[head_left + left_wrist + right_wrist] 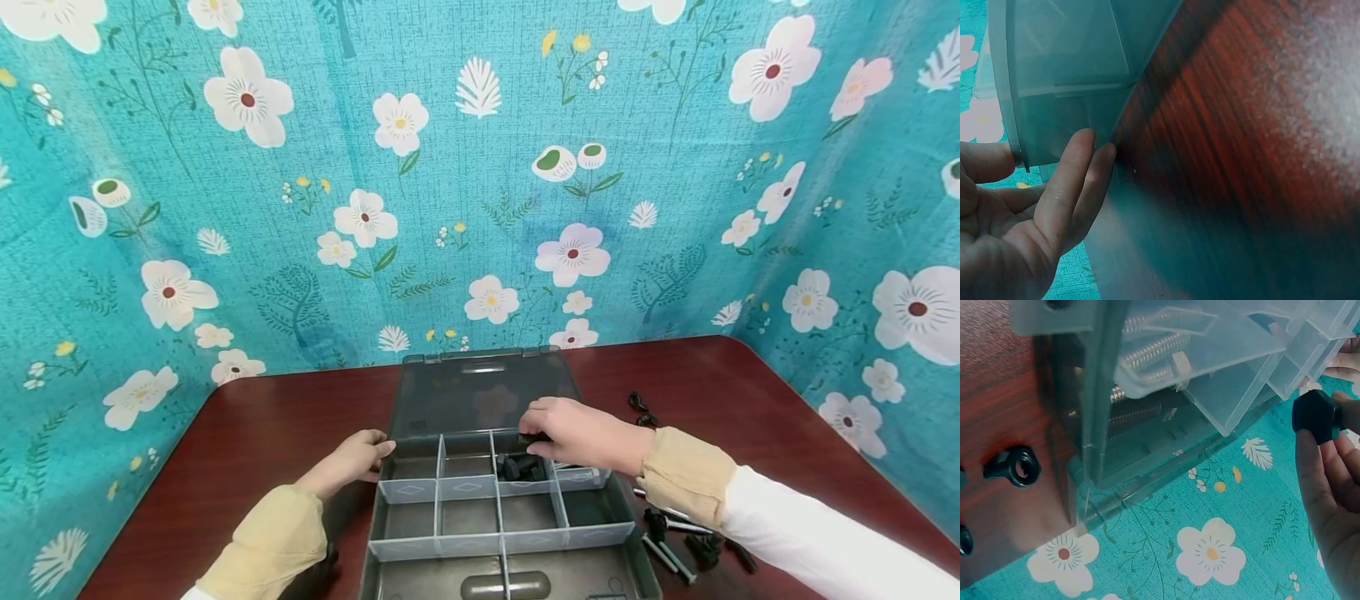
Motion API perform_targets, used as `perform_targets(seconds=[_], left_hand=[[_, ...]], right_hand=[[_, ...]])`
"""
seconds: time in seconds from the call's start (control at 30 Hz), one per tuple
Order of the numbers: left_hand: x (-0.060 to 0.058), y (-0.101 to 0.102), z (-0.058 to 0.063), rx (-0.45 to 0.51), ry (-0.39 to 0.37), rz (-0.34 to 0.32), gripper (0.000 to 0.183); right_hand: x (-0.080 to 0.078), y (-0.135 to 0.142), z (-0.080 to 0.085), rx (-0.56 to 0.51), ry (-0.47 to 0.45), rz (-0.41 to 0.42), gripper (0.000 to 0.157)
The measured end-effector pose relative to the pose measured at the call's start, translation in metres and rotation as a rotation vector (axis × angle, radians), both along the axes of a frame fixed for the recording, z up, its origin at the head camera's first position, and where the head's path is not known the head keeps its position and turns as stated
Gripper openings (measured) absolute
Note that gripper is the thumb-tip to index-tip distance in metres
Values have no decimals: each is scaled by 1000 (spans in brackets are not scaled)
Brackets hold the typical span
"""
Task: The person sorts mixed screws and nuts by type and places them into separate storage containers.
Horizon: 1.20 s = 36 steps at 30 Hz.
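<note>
A clear grey divided storage box point(427, 547) lies with its lid point(450, 396) folded open behind it. My left hand point(354, 458) holds the box's back left corner, thumb at the rim and fingers along the outer wall in the left wrist view. Over the back row, my right hand point(577, 433) pinches a black six-sided plastic piece point(1315, 417) between thumb and fingers. Below that hand, several black pieces point(522, 468) fill one compartment. Silvery threaded bolts point(1159, 351) lie in the back right compartment, partly behind a divider in the right wrist view.
To the right of the box, loose bolts point(669, 560) and black plastic parts point(703, 550) lie on the dark red table point(300, 408). A black ring-ended piece point(1016, 466) sits near the box's back right. A floral turquoise cloth point(465, 208) hangs behind.
</note>
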<state>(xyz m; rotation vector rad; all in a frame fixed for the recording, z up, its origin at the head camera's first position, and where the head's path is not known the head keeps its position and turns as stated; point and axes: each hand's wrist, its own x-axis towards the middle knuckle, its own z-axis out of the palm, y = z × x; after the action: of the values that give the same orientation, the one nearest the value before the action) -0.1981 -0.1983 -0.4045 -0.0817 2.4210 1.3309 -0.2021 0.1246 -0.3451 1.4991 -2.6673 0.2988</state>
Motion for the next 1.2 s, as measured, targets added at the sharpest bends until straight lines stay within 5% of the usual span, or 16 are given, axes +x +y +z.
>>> perform_targets(seconds=[0.3,0.6,0.77,1.2], left_hand=[[1,0,1,2,9,1,44],[1,-2,0,-2,5,-8,44],[1,-2,0,-6,3,-3,43],[1,-2,0,-16,-1,-13,45]], right_hand=[[-13,-15,-6,61,-76,-69,13],[-20,-22,-10,58,-54,-86,9],[-19,-20,-2,38,-45,-80,11],[-10,1,-2,203,-45,-79,18]])
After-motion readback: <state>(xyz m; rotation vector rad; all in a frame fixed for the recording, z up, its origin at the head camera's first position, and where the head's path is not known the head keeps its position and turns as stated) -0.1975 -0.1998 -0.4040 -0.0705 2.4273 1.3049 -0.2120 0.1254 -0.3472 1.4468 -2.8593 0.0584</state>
